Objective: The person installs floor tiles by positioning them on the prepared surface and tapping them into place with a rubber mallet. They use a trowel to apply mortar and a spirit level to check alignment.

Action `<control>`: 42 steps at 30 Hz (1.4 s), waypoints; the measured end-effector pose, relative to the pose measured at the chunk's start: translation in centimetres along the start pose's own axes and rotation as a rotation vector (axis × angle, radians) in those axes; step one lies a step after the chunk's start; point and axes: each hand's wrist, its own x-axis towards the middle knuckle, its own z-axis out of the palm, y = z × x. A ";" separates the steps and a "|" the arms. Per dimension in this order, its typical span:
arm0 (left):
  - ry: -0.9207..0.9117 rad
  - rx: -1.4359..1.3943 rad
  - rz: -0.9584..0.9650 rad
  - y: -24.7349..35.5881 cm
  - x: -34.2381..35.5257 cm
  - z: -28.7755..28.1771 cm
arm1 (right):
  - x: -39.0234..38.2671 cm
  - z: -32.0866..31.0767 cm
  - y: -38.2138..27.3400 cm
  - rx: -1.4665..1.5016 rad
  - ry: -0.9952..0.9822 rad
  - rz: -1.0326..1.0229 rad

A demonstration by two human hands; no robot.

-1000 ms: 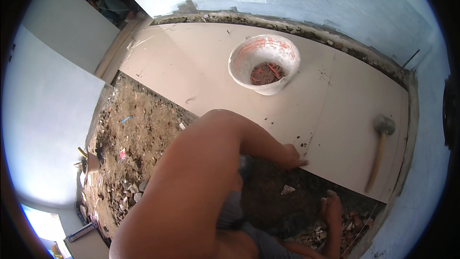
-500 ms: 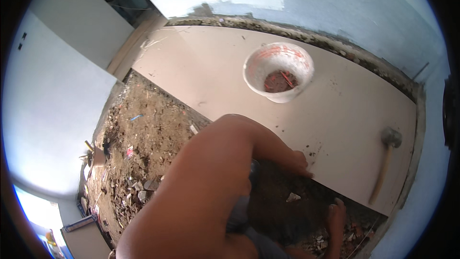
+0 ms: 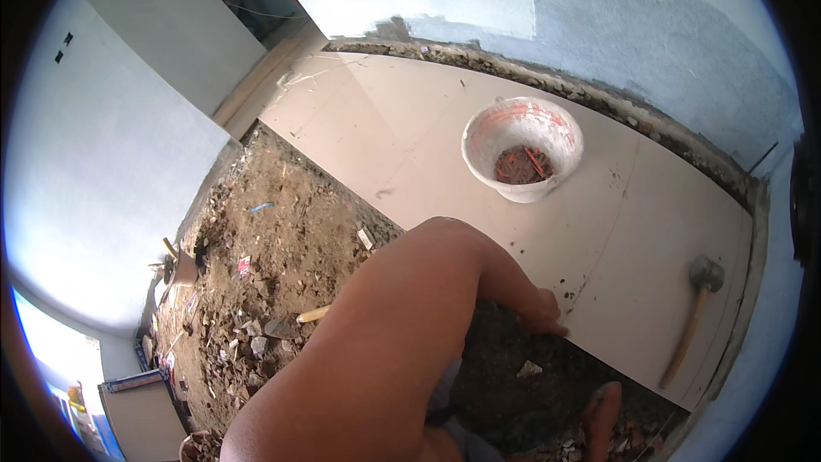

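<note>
Large beige rectangular floor tiles (image 3: 633, 282) ended at bare brown soil (image 3: 282, 231), with open surface left of the wooden-handled grey mallet (image 3: 706, 274); their strip ran lengthwise from upper left to lower right. The left hand (image 3: 540, 312) was at their edge, fingers seemingly bent; neither its hold nor that of the right hand (image 3: 602, 415) could be told. The round white plastic bucket (image 3: 513, 128) appeared farther right than earlier.

Our left arm (image 3: 368, 351) goes up from the bottom, bends at the elbow (image 3: 449, 235), and points down to the right. Our left hand (image 3: 540, 312) is low at the near edge of the tiled floor (image 3: 428, 154), and its fingers (image 3: 558, 330) look blurry. Our right hand (image 3: 603, 415) is below that edge, near its right corner, with fingertips pointing up. We can't see how tightly either hand is curled.
</note>
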 end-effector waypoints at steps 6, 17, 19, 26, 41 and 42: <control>0.039 -0.089 -0.007 -0.4 1.5 -0.9 | 0.5 1.0 3.4 0.242 0.189 0.092; -0.172 -0.050 -0.063 1.5 0.5 -4.6 | 1.7 -5.1 0.2 2.023 0.089 0.328; -0.168 -0.049 -0.059 1.5 0.3 -4.4 | 1.7 -4.8 0.2 2.060 0.061 0.301; -0.005 -0.041 -0.023 0.7 -0.9 -3.3 | 1.9 -3.9 -2.3 1.567 0.062 0.463; 0.005 0.018 -0.067 1.6 -0.5 -0.8 | 0.0 -1.6 -0.4 0.130 -0.201 0.240; -0.012 0.028 -0.067 1.8 -0.5 -0.8 | 0.1 -1.8 -0.6 0.111 -0.201 0.239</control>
